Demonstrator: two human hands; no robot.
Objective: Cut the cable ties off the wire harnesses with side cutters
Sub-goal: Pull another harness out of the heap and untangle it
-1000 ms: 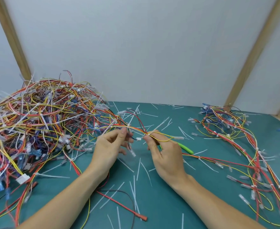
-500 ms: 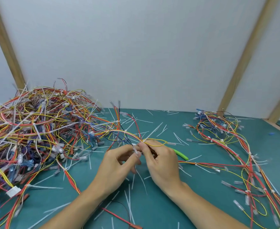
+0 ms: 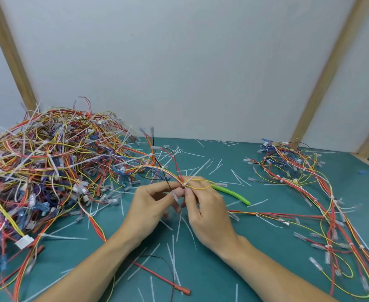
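Observation:
My left hand point(image 3: 152, 204) and my right hand point(image 3: 203, 209) meet at the middle of the green mat. Both pinch one wire harness point(image 3: 168, 171) of yellow, red and black wires that runs back into the big pile. A white cable tie point(image 3: 187, 183) wraps the harness just above my fingertips, its tail pointing up and to the right. My left thumb and forefinger pinch a small white piece point(image 3: 175, 196) on the harness. The green handle of the side cutters point(image 3: 233, 195) sticks out from behind my right hand; whether that hand holds it is hidden.
A large tangled pile of harnesses point(image 3: 48, 171) fills the left of the mat. A smaller spread of harnesses point(image 3: 299, 175) lies on the right. Several cut white tie pieces point(image 3: 174, 253) litter the mat. A red wire with a terminal point(image 3: 179, 288) lies near me.
My left hand moved right until its fingertips met my right hand at the tie. A few wire ends of the harness have lifted upright behind the hands.

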